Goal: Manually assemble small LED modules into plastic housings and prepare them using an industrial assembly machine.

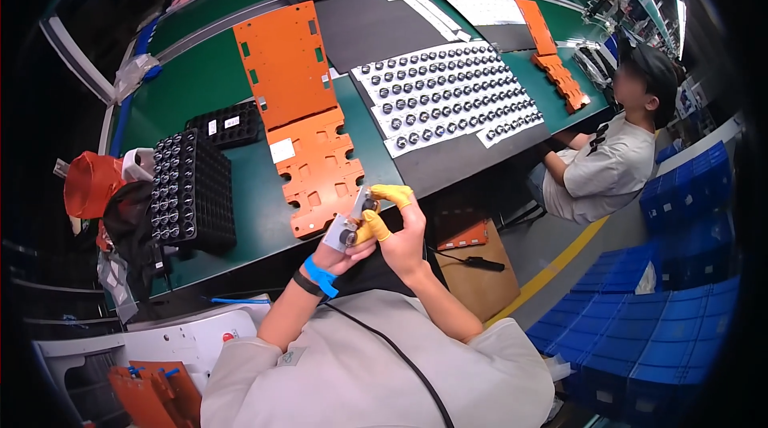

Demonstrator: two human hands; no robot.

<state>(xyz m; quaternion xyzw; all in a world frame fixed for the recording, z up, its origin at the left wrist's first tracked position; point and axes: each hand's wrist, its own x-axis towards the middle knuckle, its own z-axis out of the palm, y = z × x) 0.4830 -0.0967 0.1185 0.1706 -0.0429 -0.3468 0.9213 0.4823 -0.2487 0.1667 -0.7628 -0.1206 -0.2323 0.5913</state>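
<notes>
My hands meet over the near edge of the green table. My left hand (358, 254) is closed around a small grey square plate with a round black part (339, 230), its face turned up. My right hand (402, 232), with yellow covers on its fingertips, pinches a second small grey piece with a round dark part (366, 202) just above the plate. Whether the two pieces are joined cannot be seen. A blue band and a black strap with a cord circle my left wrist. Just beyond lies a notched orange board (324, 164).
A flat orange board (284, 64) lies farther back. Rows of round black parts on white strips (448, 96) cover a dark mat (472, 160). Stacked black trays (212, 196) stand left. A seated person (612, 148) is at right, near blue crates (632, 332).
</notes>
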